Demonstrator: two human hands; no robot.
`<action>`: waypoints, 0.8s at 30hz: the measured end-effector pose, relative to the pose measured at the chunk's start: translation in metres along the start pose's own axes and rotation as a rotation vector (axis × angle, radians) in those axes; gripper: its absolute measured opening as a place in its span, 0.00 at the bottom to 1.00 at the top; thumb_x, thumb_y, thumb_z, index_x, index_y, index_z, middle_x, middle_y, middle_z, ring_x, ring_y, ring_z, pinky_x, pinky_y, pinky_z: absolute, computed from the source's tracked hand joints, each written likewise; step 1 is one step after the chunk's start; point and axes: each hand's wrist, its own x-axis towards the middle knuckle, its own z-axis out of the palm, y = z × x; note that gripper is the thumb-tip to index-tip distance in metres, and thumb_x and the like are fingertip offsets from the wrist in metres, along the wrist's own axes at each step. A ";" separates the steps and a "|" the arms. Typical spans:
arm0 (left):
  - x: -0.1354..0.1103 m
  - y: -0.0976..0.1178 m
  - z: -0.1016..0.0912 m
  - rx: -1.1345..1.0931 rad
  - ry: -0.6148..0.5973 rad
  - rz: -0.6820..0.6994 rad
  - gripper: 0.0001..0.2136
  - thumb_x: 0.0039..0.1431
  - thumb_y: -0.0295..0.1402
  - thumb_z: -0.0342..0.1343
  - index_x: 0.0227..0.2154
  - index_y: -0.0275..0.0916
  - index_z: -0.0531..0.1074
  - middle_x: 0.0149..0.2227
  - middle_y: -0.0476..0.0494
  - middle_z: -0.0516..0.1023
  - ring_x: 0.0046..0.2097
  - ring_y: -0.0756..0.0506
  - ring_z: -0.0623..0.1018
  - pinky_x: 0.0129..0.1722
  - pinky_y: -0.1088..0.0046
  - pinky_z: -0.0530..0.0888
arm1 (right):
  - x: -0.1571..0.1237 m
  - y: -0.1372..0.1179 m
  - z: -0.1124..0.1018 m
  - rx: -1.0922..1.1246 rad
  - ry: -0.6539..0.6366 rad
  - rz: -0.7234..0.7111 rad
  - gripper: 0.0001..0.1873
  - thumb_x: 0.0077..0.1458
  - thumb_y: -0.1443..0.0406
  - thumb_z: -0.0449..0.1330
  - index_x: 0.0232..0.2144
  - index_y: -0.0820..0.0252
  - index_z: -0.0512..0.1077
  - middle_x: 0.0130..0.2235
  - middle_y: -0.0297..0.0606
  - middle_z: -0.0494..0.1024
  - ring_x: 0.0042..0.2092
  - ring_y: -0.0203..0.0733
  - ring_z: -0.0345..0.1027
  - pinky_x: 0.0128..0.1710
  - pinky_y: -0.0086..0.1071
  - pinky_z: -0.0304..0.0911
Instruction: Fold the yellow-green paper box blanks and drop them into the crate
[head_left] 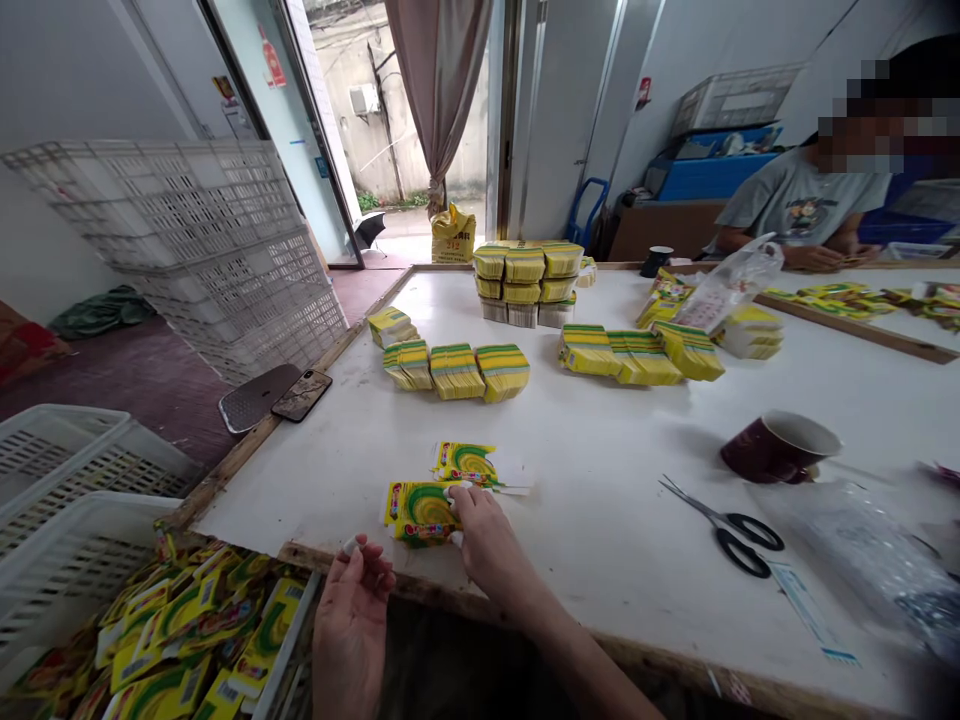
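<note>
Near the table's front edge, my right hand (487, 535) reaches over a flat yellow and green printed carton (424, 505), gripping its right end between thumb and fingers. White coverings show on some of its fingertips. Just beyond lies another flat carton (465, 462), with white flaps at its right side. My left hand (356, 600) is raised at the table edge, left of the cartons, palm up. Its fingers are loosely bent and apart, holding nothing visible; one fingertip has a white covering.
A white crate (22, 560) at lower left holds many yellow packets (180, 630). Carton stacks (457, 372) line the table. Scissors (724, 525), a dark mug (780, 447) and bubble wrap (862, 560) lie right. A phone (301, 395) sits left. A co-worker (806, 205) sits across.
</note>
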 end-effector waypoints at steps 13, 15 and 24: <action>-0.029 -0.010 0.023 -0.073 -0.126 0.080 0.26 0.48 0.56 0.60 0.44 0.44 0.75 0.45 0.43 0.78 0.48 0.38 0.75 0.46 0.62 0.74 | -0.030 -0.036 -0.003 0.836 -0.223 0.028 0.31 0.42 0.76 0.59 0.50 0.53 0.61 0.36 0.31 0.69 0.32 0.35 0.64 0.30 0.26 0.61; -0.034 -0.008 0.032 -0.118 -0.163 0.073 0.26 0.48 0.58 0.58 0.41 0.43 0.74 0.39 0.44 0.77 0.43 0.40 0.76 0.42 0.64 0.75 | -0.038 -0.047 0.001 0.942 -0.252 0.046 0.29 0.41 0.75 0.58 0.48 0.54 0.63 0.33 0.29 0.66 0.31 0.35 0.61 0.30 0.26 0.58; -0.028 -0.006 0.038 -0.112 -0.109 0.060 0.35 0.23 0.64 0.66 0.31 0.42 0.74 0.28 0.51 0.73 0.28 0.48 0.73 0.30 0.71 0.77 | -0.040 -0.048 0.008 0.964 -0.205 0.129 0.18 0.44 0.66 0.66 0.39 0.55 0.68 0.29 0.27 0.64 0.30 0.36 0.56 0.30 0.27 0.55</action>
